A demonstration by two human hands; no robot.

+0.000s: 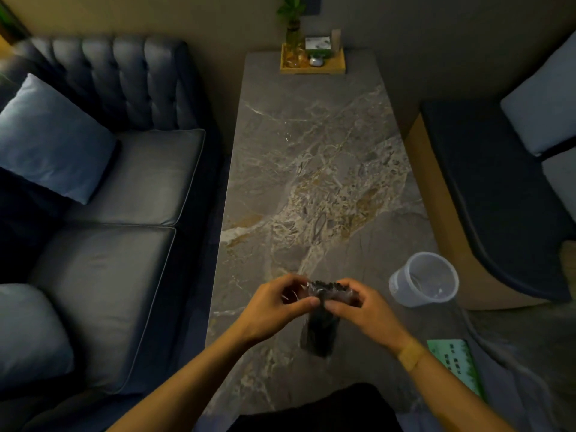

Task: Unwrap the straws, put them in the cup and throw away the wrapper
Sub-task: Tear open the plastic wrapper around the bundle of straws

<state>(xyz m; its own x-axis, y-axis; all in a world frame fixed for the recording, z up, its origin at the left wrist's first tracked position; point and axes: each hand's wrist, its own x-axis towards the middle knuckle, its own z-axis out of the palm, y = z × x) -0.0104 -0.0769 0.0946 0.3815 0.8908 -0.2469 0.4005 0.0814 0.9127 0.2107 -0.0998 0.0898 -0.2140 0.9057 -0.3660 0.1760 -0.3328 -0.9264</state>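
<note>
- Your left hand (274, 302) and right hand (361, 307) meet over the near end of the marble table (311, 151), both closed on the same thing.
- That thing is a bundle of dark straws (321, 330) in a clear wrapper (327, 291). It hangs down from your fingers, the lower end close to the tabletop; can't tell if it touches.
- Both thumbs and forefingers pinch the wrapper at the top end. The plastic is bunched there, and the dark straw tips show through it between your two hands.
- Can't tell whether the wrapper is torn open yet; it's blurry at the top.
- The straws look all still bundled inside the wrapper. Count unreadable.
- The cup (425, 280) is clear plastic, on the table to the right of your right hand, near the table's right edge. It tilts in this wide-angle view, mouth toward you. No straws in it.
- Yellowish band (411, 355) on your right wrist.
- Green printed card or packet (455, 363) lies near your right forearm, at the table's near right.
- Far end of the table: a wooden tray (313, 68) holding a plant in a glass vase (293, 29) and some small items, too small to identify.
- Dark blue sofa (109, 198) runs along the left of the table with a blue cushion (53, 138) on it. More seating with light cushions on the right.
</note>
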